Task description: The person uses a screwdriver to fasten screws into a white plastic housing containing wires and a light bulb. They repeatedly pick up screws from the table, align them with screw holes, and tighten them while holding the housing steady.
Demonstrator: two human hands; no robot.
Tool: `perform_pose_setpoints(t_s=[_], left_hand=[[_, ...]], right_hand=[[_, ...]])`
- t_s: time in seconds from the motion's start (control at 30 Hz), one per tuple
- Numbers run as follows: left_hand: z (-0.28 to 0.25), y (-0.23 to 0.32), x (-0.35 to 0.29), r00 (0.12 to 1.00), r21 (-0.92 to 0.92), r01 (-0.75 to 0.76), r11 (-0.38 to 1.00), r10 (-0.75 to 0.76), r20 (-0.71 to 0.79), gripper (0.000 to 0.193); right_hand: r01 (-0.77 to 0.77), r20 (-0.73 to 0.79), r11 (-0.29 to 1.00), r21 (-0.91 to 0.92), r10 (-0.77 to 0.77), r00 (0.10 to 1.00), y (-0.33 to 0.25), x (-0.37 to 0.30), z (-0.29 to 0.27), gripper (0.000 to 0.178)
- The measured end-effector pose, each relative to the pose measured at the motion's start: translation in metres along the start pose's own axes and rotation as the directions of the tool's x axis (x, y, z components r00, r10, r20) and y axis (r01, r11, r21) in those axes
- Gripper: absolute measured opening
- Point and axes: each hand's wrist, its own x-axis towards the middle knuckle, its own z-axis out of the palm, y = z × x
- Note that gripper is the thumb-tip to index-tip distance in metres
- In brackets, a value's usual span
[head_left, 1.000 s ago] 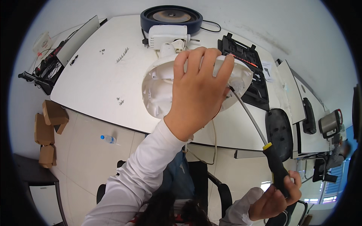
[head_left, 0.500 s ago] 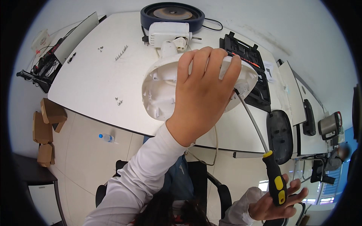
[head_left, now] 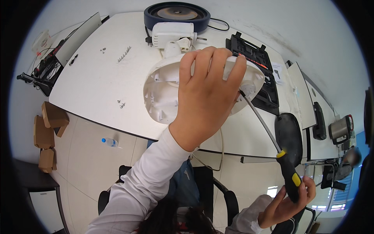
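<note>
My left hand (head_left: 206, 93) is closed over a white, open oval fan base (head_left: 153, 97), its fingers curled past the far rim; the hand hides the middle of the hollow. Ribs and screw posts show inside. A white fan motor housing (head_left: 173, 36) with a metal shaft joins it by a neck at the far side. In my right hand (head_left: 283, 212), at the lower right, is the handle of a black and yellow screwdriver (head_left: 289, 171). Its long shank slants up to the right part of the base, where the tip goes in beside my left fingers.
Small screws (head_left: 121, 104) lie in groups on the white table (head_left: 89, 85). A round dark blue piece (head_left: 177, 6) stands at the back. Right of the base are a black tool case (head_left: 255, 58) and a black oval cover (head_left: 288, 136). Another person (head_left: 344, 167) sits far right.
My right fingers, spread apart before, have closed round the handle's end. The handle has turned and swung slightly right. The base and my left hand have shifted a little left.
</note>
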Motion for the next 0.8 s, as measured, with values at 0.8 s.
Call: perform_pose_setpoints(t_s=[0.8], left_hand=[[-0.001,0.001,0.0,1.0,-0.015,0.001,1.0,-0.001,0.011,0.062]], right_hand=[[-0.334,0.257,0.781,0.527,0.228,0.939,-0.03,0.002,0.0,0.034]])
